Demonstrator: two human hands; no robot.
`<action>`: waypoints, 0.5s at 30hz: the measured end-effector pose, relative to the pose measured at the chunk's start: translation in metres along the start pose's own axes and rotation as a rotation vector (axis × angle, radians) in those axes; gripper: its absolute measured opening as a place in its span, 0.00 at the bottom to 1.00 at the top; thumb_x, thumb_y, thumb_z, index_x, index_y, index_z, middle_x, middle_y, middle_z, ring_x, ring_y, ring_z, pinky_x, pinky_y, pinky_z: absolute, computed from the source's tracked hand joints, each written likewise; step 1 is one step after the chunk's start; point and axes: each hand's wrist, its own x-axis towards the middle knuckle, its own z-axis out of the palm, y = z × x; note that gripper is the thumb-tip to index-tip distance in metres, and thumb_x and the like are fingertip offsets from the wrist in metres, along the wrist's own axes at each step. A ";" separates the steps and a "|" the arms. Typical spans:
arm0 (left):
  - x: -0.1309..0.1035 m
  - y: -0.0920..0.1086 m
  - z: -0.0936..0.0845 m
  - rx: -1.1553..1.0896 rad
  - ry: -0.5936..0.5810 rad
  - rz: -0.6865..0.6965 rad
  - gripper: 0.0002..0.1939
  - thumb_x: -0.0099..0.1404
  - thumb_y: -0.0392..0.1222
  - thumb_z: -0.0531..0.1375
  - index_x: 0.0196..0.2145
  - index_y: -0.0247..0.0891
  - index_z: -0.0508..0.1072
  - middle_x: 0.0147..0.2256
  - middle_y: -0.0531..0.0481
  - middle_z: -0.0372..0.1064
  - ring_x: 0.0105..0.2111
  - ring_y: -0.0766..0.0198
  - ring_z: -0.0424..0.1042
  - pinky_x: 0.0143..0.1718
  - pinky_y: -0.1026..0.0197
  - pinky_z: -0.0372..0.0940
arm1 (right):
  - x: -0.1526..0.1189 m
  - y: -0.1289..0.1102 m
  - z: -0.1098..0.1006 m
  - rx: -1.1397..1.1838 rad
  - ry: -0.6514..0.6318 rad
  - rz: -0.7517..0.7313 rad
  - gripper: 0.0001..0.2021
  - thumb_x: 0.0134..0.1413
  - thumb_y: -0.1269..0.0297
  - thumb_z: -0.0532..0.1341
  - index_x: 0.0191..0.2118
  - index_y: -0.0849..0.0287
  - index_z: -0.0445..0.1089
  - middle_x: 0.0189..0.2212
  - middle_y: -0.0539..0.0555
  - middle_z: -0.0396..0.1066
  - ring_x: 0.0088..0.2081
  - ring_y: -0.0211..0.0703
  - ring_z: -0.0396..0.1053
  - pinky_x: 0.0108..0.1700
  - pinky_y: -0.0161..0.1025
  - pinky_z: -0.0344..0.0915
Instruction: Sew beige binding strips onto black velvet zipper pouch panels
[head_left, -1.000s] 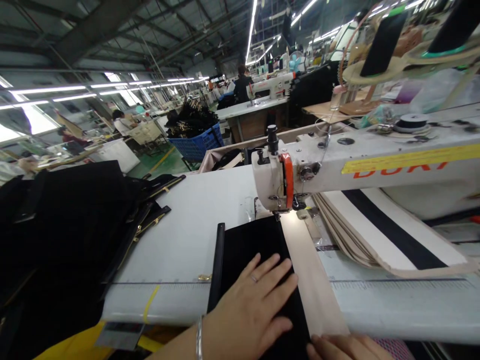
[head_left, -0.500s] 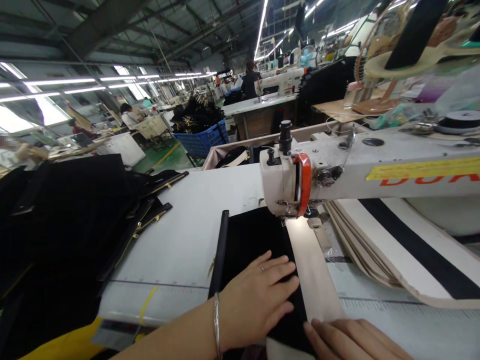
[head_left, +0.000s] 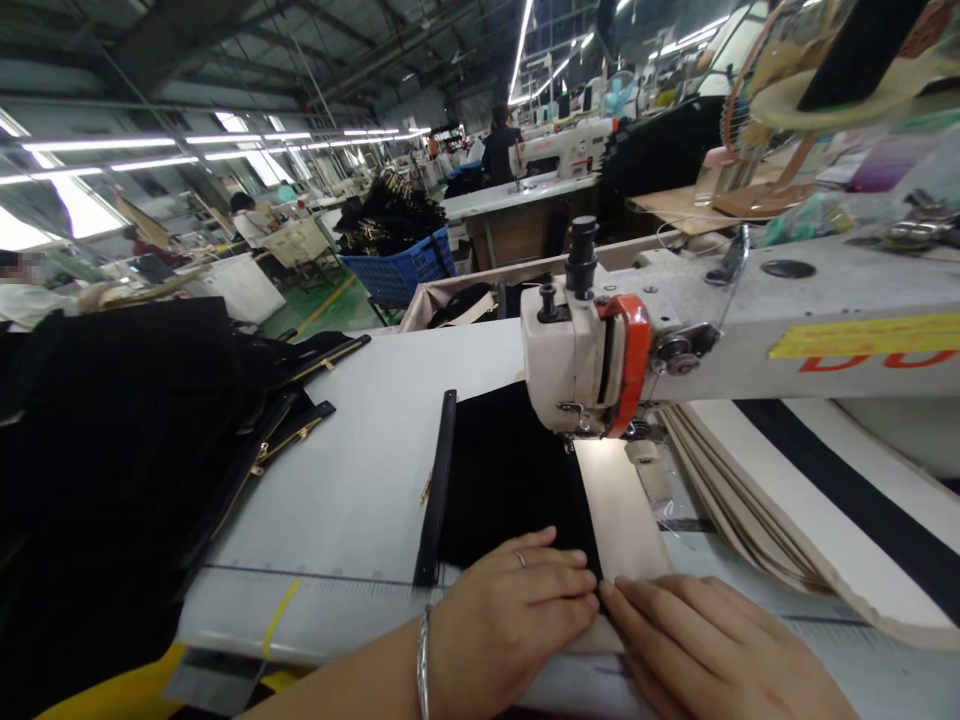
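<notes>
A black fabric piece (head_left: 502, 470) with a zipper strip (head_left: 436, 490) on its left side lies under the needle area of the sewing machine (head_left: 574, 370). Its right edge overlaps a beige strip (head_left: 619, 490). My left hand (head_left: 517, 610), with a ring and a bangle, lies flat on the lower part of the black fabric, fingers extended. My right hand (head_left: 720, 640) rests with its fingers stretched over the beige strip's near end, fingertips at the black edge. The two hands almost touch.
Black zippered pieces (head_left: 150, 420) are heaped at the left. Beige panels with a black stripe (head_left: 810, 500) lie under the machine arm at the right. Beyond the table are a blue crate (head_left: 401, 270) of black pieces, a fan and a seated person (head_left: 501, 150).
The black fabric and beige strip have moved away from me, further under the machine. My right hand has moved forward and left, beside my left hand. The view has shifted slightly.
</notes>
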 end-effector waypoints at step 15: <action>0.022 -0.033 -0.002 0.115 -0.009 -0.011 0.12 0.70 0.33 0.51 0.47 0.35 0.71 0.52 0.49 0.70 0.57 0.65 0.63 0.64 0.56 0.54 | 0.006 0.016 0.017 0.022 -0.117 0.151 0.15 0.61 0.64 0.55 0.53 0.53 0.66 0.42 0.50 0.69 0.43 0.43 0.66 0.45 0.45 0.64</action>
